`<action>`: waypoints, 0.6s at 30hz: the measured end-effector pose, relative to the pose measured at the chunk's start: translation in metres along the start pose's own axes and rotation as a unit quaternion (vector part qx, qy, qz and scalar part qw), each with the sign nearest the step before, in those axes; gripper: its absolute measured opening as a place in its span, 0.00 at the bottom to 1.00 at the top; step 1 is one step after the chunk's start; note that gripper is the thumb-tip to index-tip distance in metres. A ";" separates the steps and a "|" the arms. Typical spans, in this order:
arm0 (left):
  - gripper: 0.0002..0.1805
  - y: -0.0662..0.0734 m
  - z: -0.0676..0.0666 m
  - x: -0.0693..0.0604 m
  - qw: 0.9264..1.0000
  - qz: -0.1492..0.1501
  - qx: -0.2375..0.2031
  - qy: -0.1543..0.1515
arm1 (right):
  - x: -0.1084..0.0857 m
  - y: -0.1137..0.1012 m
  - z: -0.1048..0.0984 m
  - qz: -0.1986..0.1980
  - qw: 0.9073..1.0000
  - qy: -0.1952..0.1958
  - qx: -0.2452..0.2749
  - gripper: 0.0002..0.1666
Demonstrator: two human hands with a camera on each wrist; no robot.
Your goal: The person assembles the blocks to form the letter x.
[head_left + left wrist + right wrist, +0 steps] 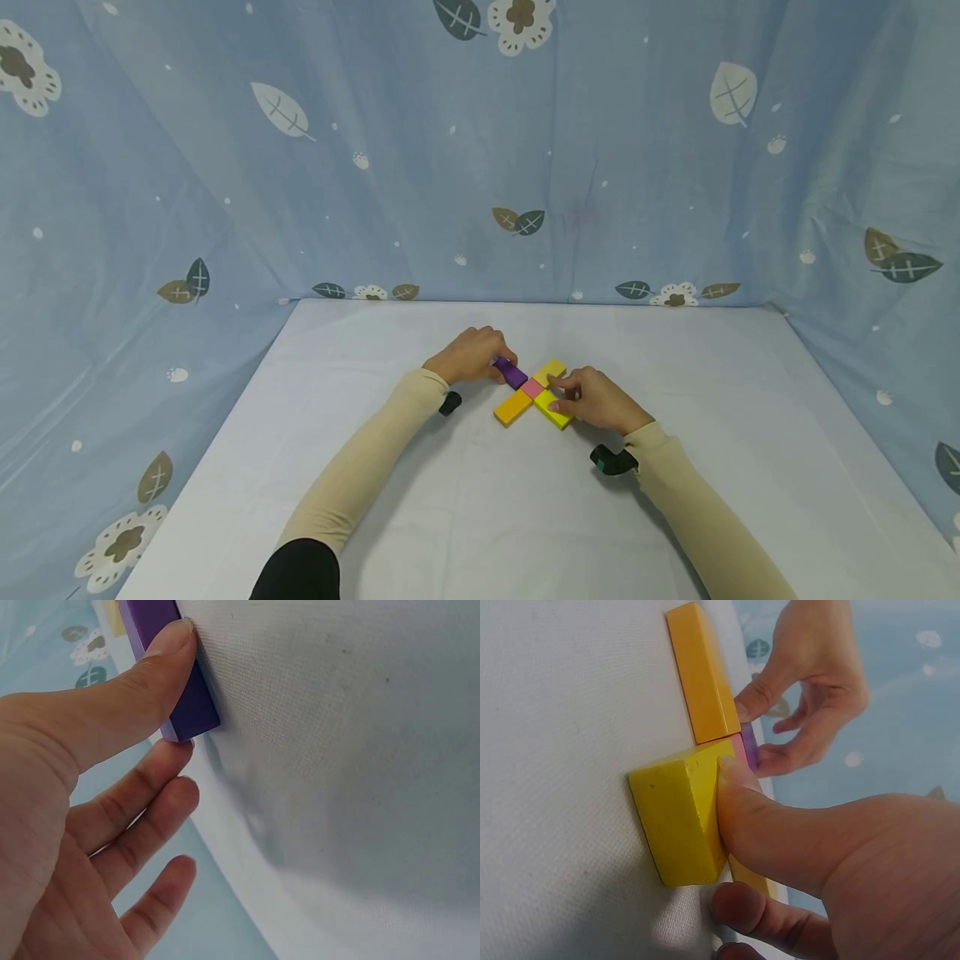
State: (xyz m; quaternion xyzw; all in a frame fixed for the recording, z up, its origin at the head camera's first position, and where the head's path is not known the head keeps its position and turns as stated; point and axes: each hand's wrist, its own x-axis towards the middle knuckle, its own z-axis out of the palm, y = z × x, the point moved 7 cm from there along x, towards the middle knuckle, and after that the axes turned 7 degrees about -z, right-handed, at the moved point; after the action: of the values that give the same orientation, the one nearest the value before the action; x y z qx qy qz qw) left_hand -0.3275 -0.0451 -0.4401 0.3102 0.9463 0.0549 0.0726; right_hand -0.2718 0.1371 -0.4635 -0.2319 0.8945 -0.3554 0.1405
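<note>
A cross of wooden blocks lies flat on the white table, with a small pink block (532, 388) at its centre. At the far left arm of the cross, my left hand (471, 355) pinches the purple block (513, 374) between thumb and fingers. My right hand (600, 402) is at the right side. Its thumb rests on the bright yellow block (675, 825), while the index fingertip is by the other yellow block (553, 368) behind. An orange-yellow block (703, 675) forms the near left arm, untouched. The right fingers partly cover the far yellow block.
White cloth covers the table (480, 517). A blue patterned curtain (420, 167) hangs along its back and sides. Dark wrist-worn devices sit under the left wrist (450, 403) and the right wrist (613, 460), close above the cloth.
</note>
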 end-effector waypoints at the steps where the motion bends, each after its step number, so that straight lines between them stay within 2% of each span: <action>1: 0.19 0.000 0.000 0.000 1.000 0.000 -0.001 0.000 | 0.000 0.000 0.000 -0.001 1.000 0.000 -0.001 0.31; 18: 0.19 0.004 0.001 0.001 1.000 0.002 0.000 -0.004 | 0.001 0.002 0.001 0.000 1.000 -0.005 0.002 0.32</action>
State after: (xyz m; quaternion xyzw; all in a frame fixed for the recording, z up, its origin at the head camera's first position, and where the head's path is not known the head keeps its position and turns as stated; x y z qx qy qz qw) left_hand -0.3257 -0.0418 -0.4404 0.3120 0.9454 0.0540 0.0768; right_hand -0.2725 0.1372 -0.4656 -0.2332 0.8930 -0.3565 0.1452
